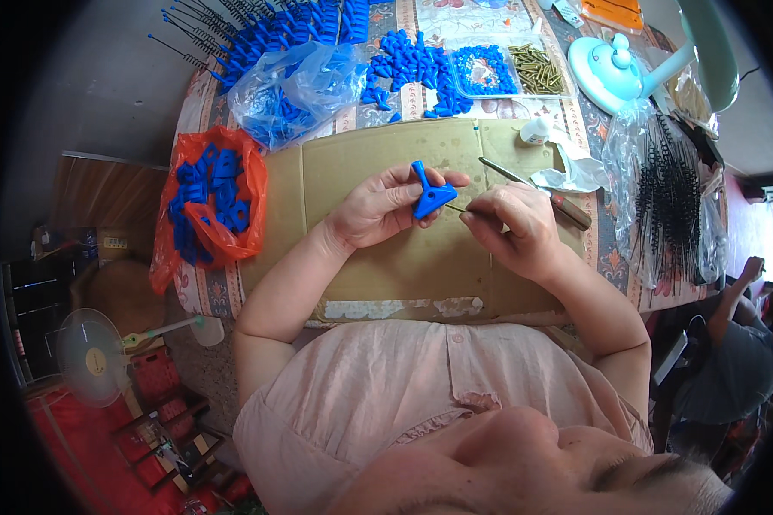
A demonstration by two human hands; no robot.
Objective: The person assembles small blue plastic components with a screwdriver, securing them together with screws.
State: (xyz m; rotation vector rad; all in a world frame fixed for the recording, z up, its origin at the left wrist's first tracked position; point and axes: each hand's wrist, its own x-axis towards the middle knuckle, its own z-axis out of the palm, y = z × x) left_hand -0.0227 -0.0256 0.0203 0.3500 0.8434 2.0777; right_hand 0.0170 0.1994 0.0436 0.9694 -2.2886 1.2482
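Over the cardboard, my left hand (378, 204) grips a blue plastic piece (435, 199), a triangular body with a round hole and a stem pointing up. Close on its right, my right hand (517, 225) pinches a thin brass-coloured pin (455, 209) whose tip points at the blue piece's right corner. Whether the tip is inside the piece, I cannot tell. Partly behind my right hand lies a tool with a brown handle (572, 211) and a slim metal shaft, its middle hidden.
A red bag (255, 172) of blue parts stands left of the cardboard sheet (361, 283). Beyond are a clear plastic bag (296, 90), loose blue pieces (408, 60) and a clear tray (524, 93) with brass pins. A lamp base (605, 77) and black coiled wires (668, 197) are at right.
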